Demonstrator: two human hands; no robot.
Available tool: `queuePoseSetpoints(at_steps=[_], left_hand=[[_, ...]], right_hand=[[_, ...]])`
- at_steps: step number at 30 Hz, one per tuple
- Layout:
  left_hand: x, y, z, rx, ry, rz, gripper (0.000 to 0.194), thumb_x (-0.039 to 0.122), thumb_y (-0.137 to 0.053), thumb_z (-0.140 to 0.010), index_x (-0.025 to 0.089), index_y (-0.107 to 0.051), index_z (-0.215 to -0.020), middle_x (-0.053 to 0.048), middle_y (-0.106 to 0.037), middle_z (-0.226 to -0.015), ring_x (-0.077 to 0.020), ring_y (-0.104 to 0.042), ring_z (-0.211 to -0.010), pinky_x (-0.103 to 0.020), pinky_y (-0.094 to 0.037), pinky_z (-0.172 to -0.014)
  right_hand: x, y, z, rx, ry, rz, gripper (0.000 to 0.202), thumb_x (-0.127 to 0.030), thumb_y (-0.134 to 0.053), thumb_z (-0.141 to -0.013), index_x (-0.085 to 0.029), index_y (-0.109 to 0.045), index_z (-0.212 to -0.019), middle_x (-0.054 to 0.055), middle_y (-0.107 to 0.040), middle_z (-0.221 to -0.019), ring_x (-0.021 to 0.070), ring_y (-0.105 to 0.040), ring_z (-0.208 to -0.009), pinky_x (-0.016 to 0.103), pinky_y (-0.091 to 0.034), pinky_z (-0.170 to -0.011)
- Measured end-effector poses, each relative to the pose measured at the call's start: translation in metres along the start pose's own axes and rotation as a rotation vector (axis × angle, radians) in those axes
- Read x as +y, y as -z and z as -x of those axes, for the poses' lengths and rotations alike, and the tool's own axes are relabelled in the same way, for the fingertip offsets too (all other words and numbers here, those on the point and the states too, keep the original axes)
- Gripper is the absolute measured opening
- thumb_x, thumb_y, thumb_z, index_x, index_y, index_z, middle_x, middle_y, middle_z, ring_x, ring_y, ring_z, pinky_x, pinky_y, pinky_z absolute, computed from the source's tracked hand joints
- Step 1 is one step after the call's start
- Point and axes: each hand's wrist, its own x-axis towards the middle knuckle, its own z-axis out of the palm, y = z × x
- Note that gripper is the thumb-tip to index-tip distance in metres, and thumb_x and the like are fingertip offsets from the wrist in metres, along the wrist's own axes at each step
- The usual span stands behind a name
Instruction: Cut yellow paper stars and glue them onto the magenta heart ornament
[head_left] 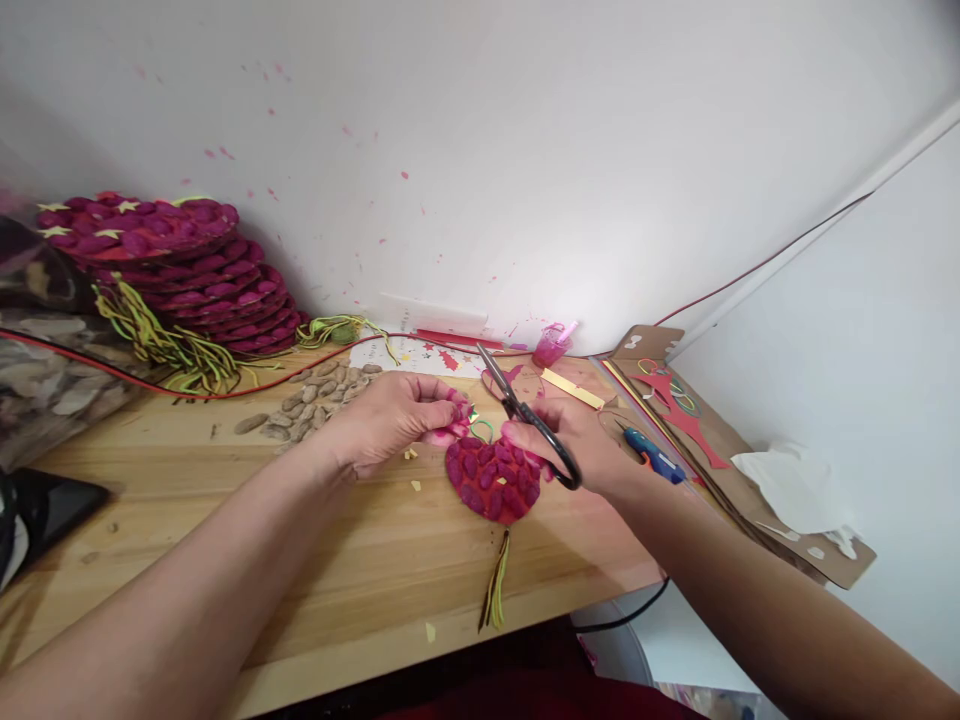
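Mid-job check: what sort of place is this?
Probably a small handicraft workspace, though whether in a home or a workshop I can't tell. Signs of it: the stacked round magenta pieces with bumpy tops, black-handled metal scissors in the right hand, and the white wall spattered with pink.

Soft light casts blurry shadows on the tabletop (360,560), with stretching near edges

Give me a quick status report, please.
Left hand pinching small piece; right hand holding scissors. Round ornament at right hand. Yellow scraps scattered nearby.
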Motion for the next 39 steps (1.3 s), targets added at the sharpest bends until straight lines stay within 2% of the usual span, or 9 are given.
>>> queuePoseSetpoints(at_steps=[3, 6, 14, 18, 24, 29, 32, 39], left_hand=[[0.000, 0.002, -0.001, -0.013, 0.038, 0.024, 0.012, 0.013, -0.083, -0.063, 0.010, -0.072, -0.068, -0.004, -0.069, -0.065, -0.0084, -0.063, -0.058, -0.016, -0.053, -0.057], [-0.001, 0.002, -0.001, -0.029, 0.069, 0.050, 0.016, 0.011, -0.085, -0.059, 0.010, -0.070, -0.066, -0.005, -0.070, -0.068, -0.0089, -0.063, -0.058, -0.018, -0.054, -0.058], [-0.005, 0.001, 0.000, -0.101, 0.083, 0.062, 0.021, 0.011, -0.087, -0.055, 0.010, -0.069, -0.065, -0.004, -0.068, -0.065, -0.0098, -0.063, -0.056, -0.019, -0.055, -0.057], [-0.004, 0.000, 0.001, -0.106, 0.085, 0.057, 0.020, 0.010, -0.086, -0.055, 0.011, -0.068, -0.065, -0.004, -0.068, -0.065, -0.0105, -0.064, -0.057, -0.019, -0.055, -0.056], [-0.004, 0.002, 0.001, -0.128, 0.078, 0.043, 0.022, 0.013, -0.087, -0.056, 0.011, -0.067, -0.064, -0.003, -0.067, -0.063, -0.0099, -0.062, -0.056, -0.019, -0.053, -0.054], [-0.003, 0.003, 0.001, -0.132, 0.070, 0.009, 0.022, 0.015, -0.087, -0.056, 0.011, -0.067, -0.064, -0.003, -0.067, -0.064, -0.0094, -0.062, -0.055, -0.018, -0.052, -0.053], [-0.003, 0.004, 0.000, -0.148, 0.077, -0.025, 0.021, 0.015, -0.085, -0.058, 0.011, -0.066, -0.066, -0.002, -0.068, -0.064, -0.0081, -0.062, -0.055, -0.017, -0.051, -0.053], [-0.002, 0.006, 0.001, -0.159, 0.055, -0.054, 0.016, 0.012, -0.080, -0.063, 0.012, -0.065, -0.068, 0.000, -0.068, -0.065, -0.0076, -0.062, -0.057, -0.018, -0.053, -0.058]], right_hand=[[-0.001, 0.022, 0.013, -0.103, -0.093, 0.202, 0.039, -0.052, -0.068, -0.074, -0.019, -0.050, -0.063, -0.005, -0.047, -0.052, 0.0083, -0.041, -0.044, 0.021, -0.031, -0.040], [-0.006, 0.035, 0.024, -0.186, -0.096, 0.379, 0.039, -0.051, -0.065, -0.075, -0.019, -0.049, -0.060, -0.005, -0.044, -0.051, 0.0080, -0.039, -0.044, 0.022, -0.027, -0.040], [-0.018, 0.045, 0.024, -0.261, 0.035, 0.694, 0.046, -0.057, -0.062, -0.079, -0.019, -0.046, -0.057, -0.005, -0.038, -0.054, 0.0080, -0.033, -0.049, 0.025, -0.024, -0.048], [-0.018, 0.049, 0.019, -0.321, 0.001, 0.734, 0.047, -0.060, -0.063, -0.079, -0.019, -0.047, -0.060, -0.005, -0.039, -0.055, 0.0089, -0.034, -0.050, 0.025, -0.025, -0.047], [-0.021, 0.052, 0.015, -0.344, 0.013, 0.726, 0.049, -0.060, -0.065, -0.077, -0.020, -0.045, -0.057, -0.005, -0.035, -0.054, 0.0088, -0.032, -0.048, 0.025, -0.024, -0.046], [-0.026, 0.050, 0.016, -0.313, -0.056, 0.761, 0.049, -0.061, -0.068, -0.073, -0.020, -0.047, -0.057, -0.005, -0.034, -0.052, 0.0089, -0.032, -0.047, 0.025, -0.023, -0.045], [-0.030, 0.049, 0.017, -0.284, 0.001, 0.865, 0.051, -0.064, -0.067, -0.072, -0.020, -0.048, -0.057, -0.005, -0.035, -0.052, 0.0096, -0.031, -0.050, 0.026, -0.022, -0.047], [-0.035, 0.046, 0.019, -0.222, 0.100, 1.063, 0.048, -0.060, -0.060, -0.078, -0.019, -0.048, -0.056, -0.005, -0.039, -0.051, 0.0106, -0.031, -0.052, 0.027, -0.020, -0.049]])
